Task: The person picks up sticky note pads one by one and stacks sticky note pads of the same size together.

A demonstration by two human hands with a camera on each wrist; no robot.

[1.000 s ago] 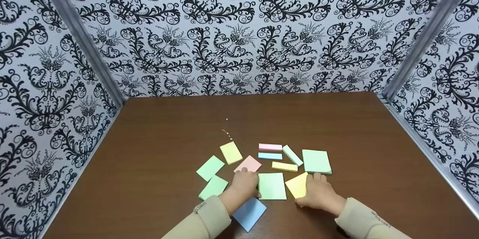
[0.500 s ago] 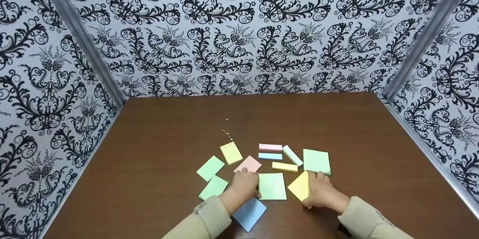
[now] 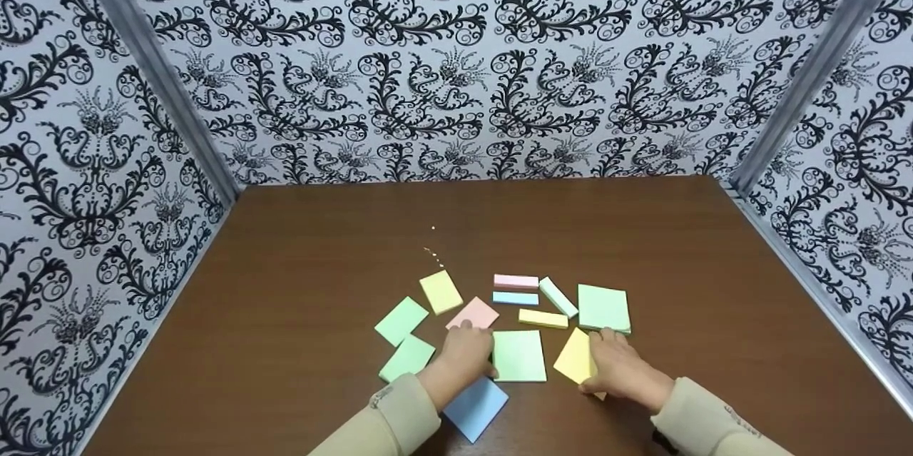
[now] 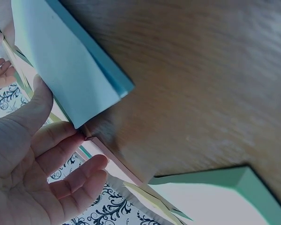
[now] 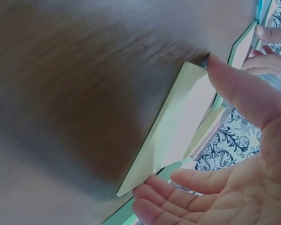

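My right hand (image 3: pixel 622 367) holds a yellow sticky note pad (image 3: pixel 573 356) by its edges, thumb at the near side and fingers at the far side. In the right wrist view this pad (image 5: pixel 175 126) spans the gap between thumb and fingers. The left hand (image 3: pixel 462 355) holds the left end of a square light-green sticky note pad (image 3: pixel 521 356), thumb and index fingertip at its two left corners. A blue pad (image 3: pixel 474 409) lies just below the left hand, and a pink one (image 3: pixel 473 310) lies partly behind its fingers.
Left lie two green pads (image 3: pixel 401 321) and a small yellow pad (image 3: pixel 441 292). Narrow pink (image 3: pixel 515 281), blue, pale-green and yellow strip pads sit behind the middle. Another green pad (image 3: pixel 603 307) lies at the right. Patterned walls (image 3: pixel 456 85) surround the brown table (image 3: pixel 321 242).
My right hand has moved slightly right with the yellow pad, which has turned a little. The left hand and the other pads have stayed practically in place.
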